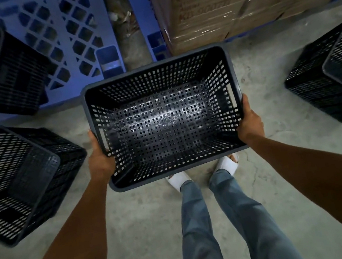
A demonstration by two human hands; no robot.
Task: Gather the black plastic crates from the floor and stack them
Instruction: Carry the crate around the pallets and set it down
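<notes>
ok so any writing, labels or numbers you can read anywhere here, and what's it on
Red print on the shrink-wrapped cardboard boxes on the blue pallet: begins "KB-" and then blurs into unreadable characters.
Fainter lines of print above it on the same box: too blurred to read.
Held crate, gripped by the left hand and right hand: raised marks on the floor of it, too small to read.
Other crates: no text visible.

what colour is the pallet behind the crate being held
Blue, a plastic pallet with a lattice of openings; it shows in the head view, the only one.
</notes>
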